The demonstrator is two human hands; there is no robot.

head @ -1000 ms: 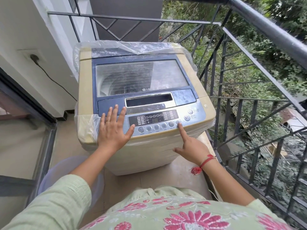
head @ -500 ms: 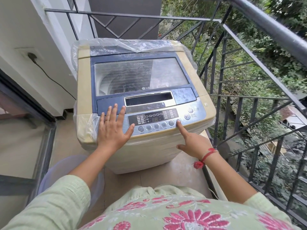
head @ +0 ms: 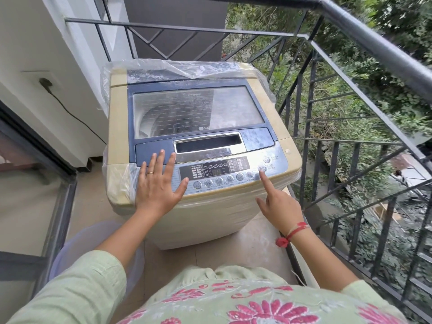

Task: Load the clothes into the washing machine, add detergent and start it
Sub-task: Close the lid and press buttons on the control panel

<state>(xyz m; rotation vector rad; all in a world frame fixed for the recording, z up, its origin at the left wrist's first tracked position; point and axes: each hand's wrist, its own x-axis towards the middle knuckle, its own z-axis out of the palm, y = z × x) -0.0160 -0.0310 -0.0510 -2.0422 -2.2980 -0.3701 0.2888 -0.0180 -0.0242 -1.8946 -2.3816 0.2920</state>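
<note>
A beige and blue top-load washing machine (head: 120,127), partly wrapped in clear plastic, stands on the balcony floor with its glass lid (head: 196,111) closed. The drum's contents are not clear through the glass. My left hand (head: 156,183) rests flat with spread fingers on the left end of the control panel (head: 215,170). My right hand (head: 278,204) points with a straight index finger, the other fingers curled in. Its tip touches the lower edge of the round start/pause button (head: 261,168) at the panel's right end. No detergent or loose clothes are visible.
A black metal railing (head: 350,141) runs close along the machine's right side and behind it. A plug and cable (head: 46,84) hang on the white wall at left. A sliding door frame (head: 58,206) borders the left, and a pale translucent tub (head: 77,249) sits by my left arm.
My right index finger has moved up and right, from the last button of the lower row to the start/pause button. My left hand has stayed flat on the panel.
</note>
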